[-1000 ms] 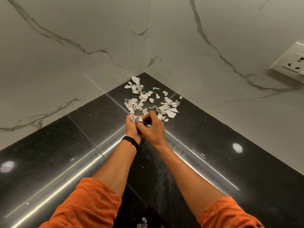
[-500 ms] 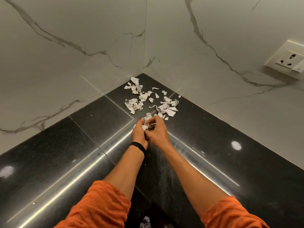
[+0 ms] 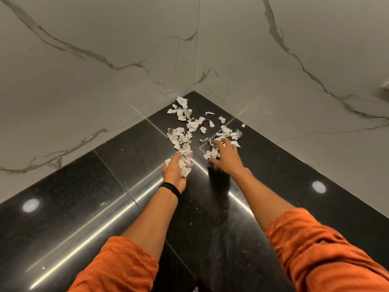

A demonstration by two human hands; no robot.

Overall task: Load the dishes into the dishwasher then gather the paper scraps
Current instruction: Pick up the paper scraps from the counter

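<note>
Both hands were close together a moment ago, and now they are moving apart. The left hand (image 3: 173, 169) is curling its fingers round a bunch of crumpled paper (image 3: 185, 163) and is holding it just above the black counter (image 3: 105, 186). The right hand (image 3: 226, 158) is reaching out to the right with its fingers spread wide, and its fingertips are touching some of the paper scraps (image 3: 189, 123) without gripping any. The other scraps are lying loose on the counter, spreading from just beyond the hands back into the corner where the two marble walls (image 3: 105, 60) are meeting. A few small bits are sitting right beside the right wall. A black band (image 3: 170, 189) is sitting on the left wrist, and orange sleeves (image 3: 117, 268) are covering both arms near the elbows. Bright lights are shining on the dark counter.
</note>
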